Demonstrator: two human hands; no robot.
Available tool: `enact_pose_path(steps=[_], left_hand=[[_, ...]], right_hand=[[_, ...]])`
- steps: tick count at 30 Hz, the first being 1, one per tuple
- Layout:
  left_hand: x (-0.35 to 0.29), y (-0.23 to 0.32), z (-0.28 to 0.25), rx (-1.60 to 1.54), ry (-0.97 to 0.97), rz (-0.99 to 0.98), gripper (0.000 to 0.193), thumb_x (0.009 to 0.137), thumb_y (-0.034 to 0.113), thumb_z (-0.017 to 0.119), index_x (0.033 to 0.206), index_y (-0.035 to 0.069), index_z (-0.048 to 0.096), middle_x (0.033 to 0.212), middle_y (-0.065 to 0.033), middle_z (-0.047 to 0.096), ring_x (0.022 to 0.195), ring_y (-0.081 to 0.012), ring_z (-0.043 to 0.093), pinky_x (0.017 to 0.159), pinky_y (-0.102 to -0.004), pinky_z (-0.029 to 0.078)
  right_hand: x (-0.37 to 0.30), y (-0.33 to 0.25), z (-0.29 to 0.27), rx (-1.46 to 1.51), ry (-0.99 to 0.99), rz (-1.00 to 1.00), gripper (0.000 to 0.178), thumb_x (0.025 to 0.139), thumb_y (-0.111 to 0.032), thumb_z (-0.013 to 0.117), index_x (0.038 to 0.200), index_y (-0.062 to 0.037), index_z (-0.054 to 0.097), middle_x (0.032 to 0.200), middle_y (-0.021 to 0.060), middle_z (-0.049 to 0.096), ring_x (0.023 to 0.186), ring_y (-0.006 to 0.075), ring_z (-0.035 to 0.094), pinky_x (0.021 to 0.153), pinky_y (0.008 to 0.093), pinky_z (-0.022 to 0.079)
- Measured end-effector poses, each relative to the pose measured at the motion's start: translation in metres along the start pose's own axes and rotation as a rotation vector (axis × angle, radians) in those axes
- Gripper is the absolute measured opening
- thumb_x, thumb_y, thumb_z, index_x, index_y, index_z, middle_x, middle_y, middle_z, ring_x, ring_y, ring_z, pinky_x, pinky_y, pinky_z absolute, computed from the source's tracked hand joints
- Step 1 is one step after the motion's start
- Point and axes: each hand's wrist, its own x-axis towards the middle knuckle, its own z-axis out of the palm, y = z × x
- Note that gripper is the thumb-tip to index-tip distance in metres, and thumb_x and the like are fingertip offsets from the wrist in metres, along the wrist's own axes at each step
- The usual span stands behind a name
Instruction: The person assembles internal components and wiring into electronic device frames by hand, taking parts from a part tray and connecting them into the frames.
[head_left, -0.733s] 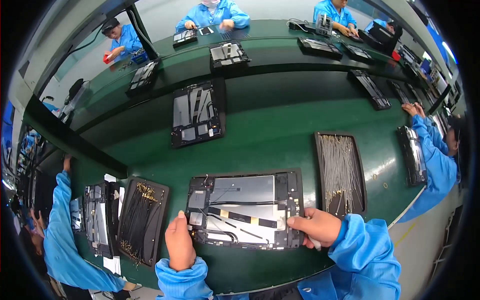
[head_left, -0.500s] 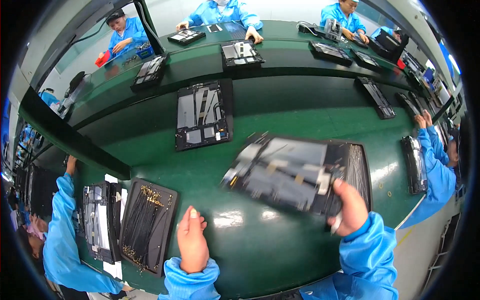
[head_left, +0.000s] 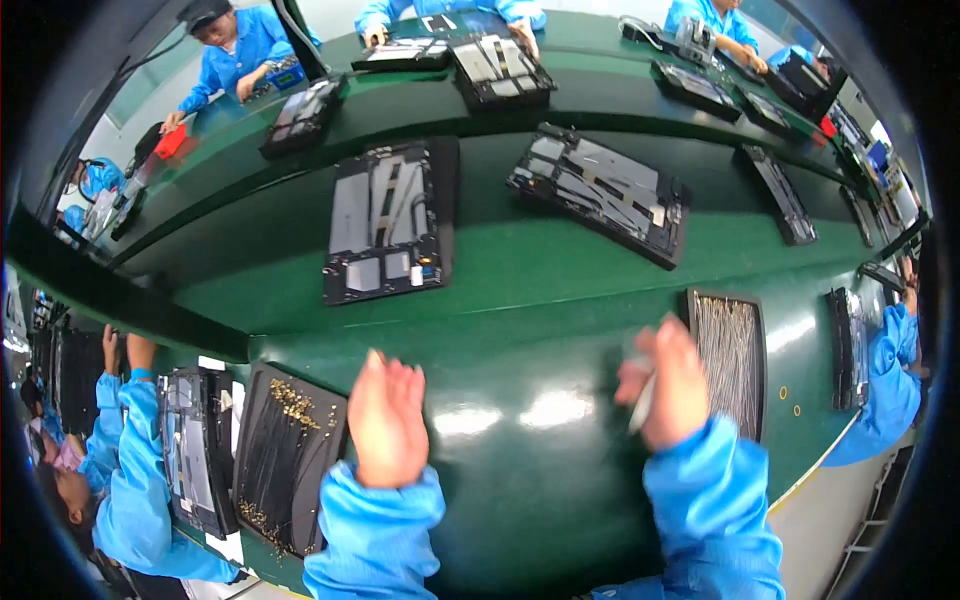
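Over the near part of the green bench, my left hand (head_left: pixel 388 420) is held upright with its fingers stretched out and nothing visible in it. My right hand (head_left: pixel 678 385), smeared by motion, keeps a slim white stick-like tool (head_left: pixel 643 403) against the palm; its exact kind is unclear. Beyond the right hand, an opened tablet (head_left: pixel 605 190) lies slanted on a dark tray on the raised strip. To its left, a second opened tablet (head_left: pixel 385 225) shows grey battery panels. Beside my right hand stands a dark tray of thin pale wires (head_left: pixel 728 345).
A tray of black cables with gold ends (head_left: pixel 285 440) sits at the left, beside another tablet unit (head_left: pixel 195 440). Two small rings (head_left: pixel 783 393) lie at the right. Co-workers in blue sit across and on both sides. A dark post (head_left: pixel 130 285) crosses the left.
The tablet that my right hand held now lies on the raised strip, let go. My right hand has come back from it. My left hand has risen slightly with fingers straighter.
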Motion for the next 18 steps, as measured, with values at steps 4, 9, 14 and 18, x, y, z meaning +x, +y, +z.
enact_pose_path(steps=[4,9,14,18], left_hand=[[0.062,0.019,0.027,-0.121,0.077,-0.022,0.045,0.076,0.034,0.054,0.106,0.004,0.037,0.101,-0.0078,0.034,0.094,-0.0180,0.035,0.085,-0.0314,0.031],[0.104,0.007,0.045,-0.164,0.183,0.037,0.042,0.073,0.032,0.058,0.098,0.002,0.043,0.097,-0.0073,0.043,0.088,-0.0166,0.041,0.082,-0.0283,0.034],[0.112,0.015,0.022,-0.190,-0.037,-0.053,0.028,0.076,0.029,0.056,0.090,0.006,0.049,0.079,-0.0021,0.049,0.070,-0.0149,0.047,0.061,-0.0235,0.042],[0.107,0.004,0.037,-0.181,0.047,-0.160,0.025,0.077,0.028,0.055,0.085,0.006,0.048,0.072,-0.0028,0.046,0.061,-0.0155,0.046,0.054,-0.0244,0.042]], right_hand=[[-0.086,0.041,-0.023,-0.018,-0.483,0.554,0.037,0.084,-0.021,0.045,0.114,-0.0004,0.037,0.090,0.0145,0.055,0.066,0.0169,0.055,0.054,0.0276,0.046],[-0.084,0.048,-0.060,0.168,-0.576,0.669,0.033,0.084,-0.018,0.045,0.113,-0.0029,0.041,0.089,0.0139,0.057,0.064,0.0135,0.054,0.058,0.0251,0.045],[-0.094,0.059,-0.053,0.096,-0.637,0.402,0.026,0.083,-0.011,0.045,0.109,-0.0039,0.043,0.088,0.0131,0.057,0.069,0.0139,0.055,0.057,0.0247,0.046],[-0.099,0.061,-0.050,-0.031,-0.602,0.312,0.028,0.083,-0.013,0.046,0.108,-0.0019,0.043,0.087,0.0127,0.057,0.069,0.0137,0.055,0.056,0.0243,0.046]])
